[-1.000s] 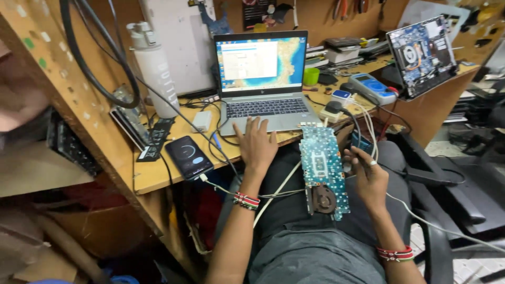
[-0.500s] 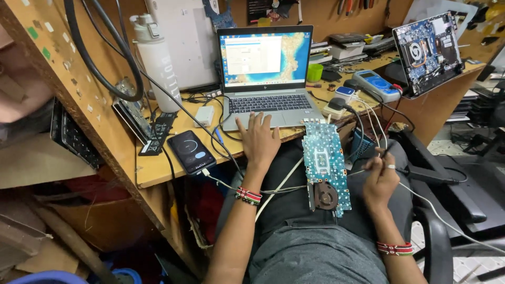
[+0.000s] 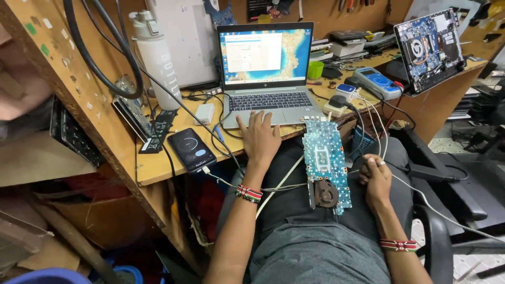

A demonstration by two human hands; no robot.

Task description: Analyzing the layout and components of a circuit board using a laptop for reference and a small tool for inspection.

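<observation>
My left hand [image 3: 259, 139] lies flat, fingers spread, on the front edge of an open silver laptop [image 3: 266, 79] with a lit screen. A blue-green circuit board [image 3: 324, 163] with a small round fan at its near end rests on my lap, its far end leaning against the desk edge. My right hand [image 3: 376, 179] sits just right of the board, fingers curled around thin white cables [image 3: 374, 138] that run up to the desk. Both wrists wear beaded bands.
A wooden desk [image 3: 158, 165] carries a black phone [image 3: 191, 150] with a lit screen, a white bottle [image 3: 157, 58], a blue multimeter [image 3: 376, 83], a green cup [image 3: 315, 69] and an opened laptop base [image 3: 429, 48]. A black chair armrest [image 3: 447, 184] stands at right.
My right hand has dropped from a raised spot by the cables to rest lower beside the board. My left hand stays on the laptop. The view has shifted slightly.
</observation>
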